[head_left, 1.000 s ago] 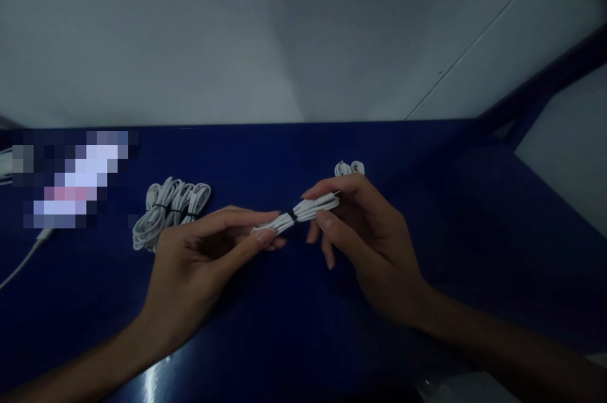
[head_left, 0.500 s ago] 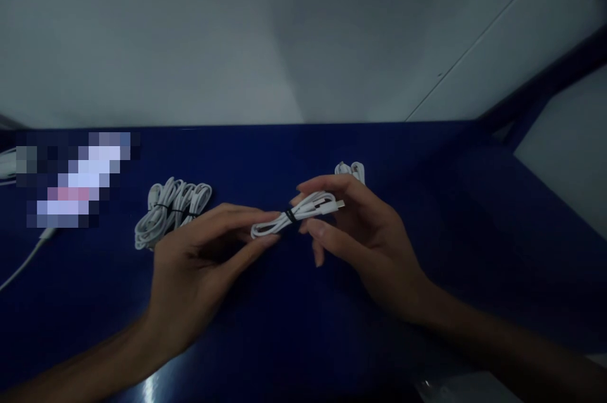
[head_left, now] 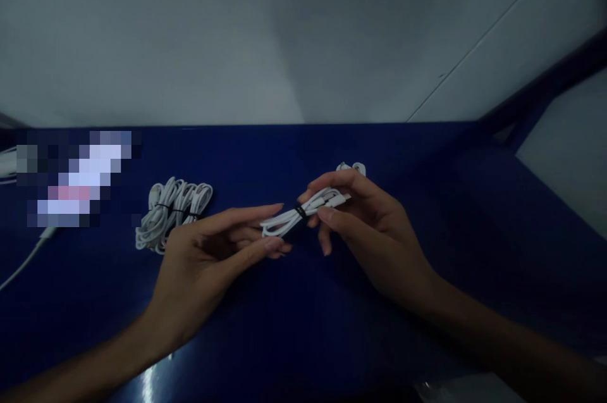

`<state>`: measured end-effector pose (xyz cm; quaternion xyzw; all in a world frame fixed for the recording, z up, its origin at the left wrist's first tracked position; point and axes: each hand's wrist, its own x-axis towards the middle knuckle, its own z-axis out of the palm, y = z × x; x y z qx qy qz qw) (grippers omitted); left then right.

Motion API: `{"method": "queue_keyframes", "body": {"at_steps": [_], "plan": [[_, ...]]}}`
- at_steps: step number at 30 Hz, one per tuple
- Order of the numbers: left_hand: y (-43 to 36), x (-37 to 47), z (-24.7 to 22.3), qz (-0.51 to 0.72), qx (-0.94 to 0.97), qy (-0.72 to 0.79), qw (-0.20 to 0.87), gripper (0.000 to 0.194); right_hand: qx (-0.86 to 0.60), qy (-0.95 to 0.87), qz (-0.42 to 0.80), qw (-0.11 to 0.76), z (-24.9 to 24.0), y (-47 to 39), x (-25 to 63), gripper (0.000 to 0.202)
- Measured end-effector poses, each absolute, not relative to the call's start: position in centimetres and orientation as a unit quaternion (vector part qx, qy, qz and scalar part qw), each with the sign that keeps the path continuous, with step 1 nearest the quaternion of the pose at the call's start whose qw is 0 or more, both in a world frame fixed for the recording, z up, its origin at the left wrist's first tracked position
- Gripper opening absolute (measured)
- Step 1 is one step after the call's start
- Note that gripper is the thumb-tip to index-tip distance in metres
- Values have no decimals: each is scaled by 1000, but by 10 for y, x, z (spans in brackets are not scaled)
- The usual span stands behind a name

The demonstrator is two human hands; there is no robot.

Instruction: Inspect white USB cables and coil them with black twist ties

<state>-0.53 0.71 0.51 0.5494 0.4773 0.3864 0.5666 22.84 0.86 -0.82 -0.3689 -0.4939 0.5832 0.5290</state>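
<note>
A white USB cable [head_left: 284,221], coiled into a flat bundle with a black tie [head_left: 300,211] round its middle, is held between my two hands above the blue table. My right hand [head_left: 379,232] pinches the connector end, thumb in front and fingers behind. At the looped end, the thumb of my left hand [head_left: 208,264] rests against the coil with fingers behind it, while the index finger is lifted off. Several similar tied cables [head_left: 173,210] lie in a pile beyond my left hand. Another white cable bundle [head_left: 359,169] shows partly behind my right hand.
On the left of the blue table [head_left: 265,333] lies a bright pixelated object [head_left: 90,175] with a white cord [head_left: 23,269] running from it. A pale wall [head_left: 237,42] rises along the back edge. Something pale and partly visible [head_left: 474,388] sits at the bottom right.
The held cable has shifted slightly right. My right hand has closed its thumb onto the connector end, and my left index finger has lifted off the coil.
</note>
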Motion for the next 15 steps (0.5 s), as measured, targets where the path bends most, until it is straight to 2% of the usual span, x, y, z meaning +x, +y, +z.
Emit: {"method": "queue_keyframes", "body": {"at_steps": [3, 7, 15], "plan": [[9, -6, 5, 376, 533, 476, 589, 26, -361, -498, 589, 524, -10, 10, 229, 16], [10, -8, 3, 372, 517, 486, 598, 27, -351, -507, 590, 521, -11, 12, 230, 17], [12, -12, -3, 412, 489, 492, 590, 16, -331, -499, 601, 529, -13, 13, 230, 20]]}}
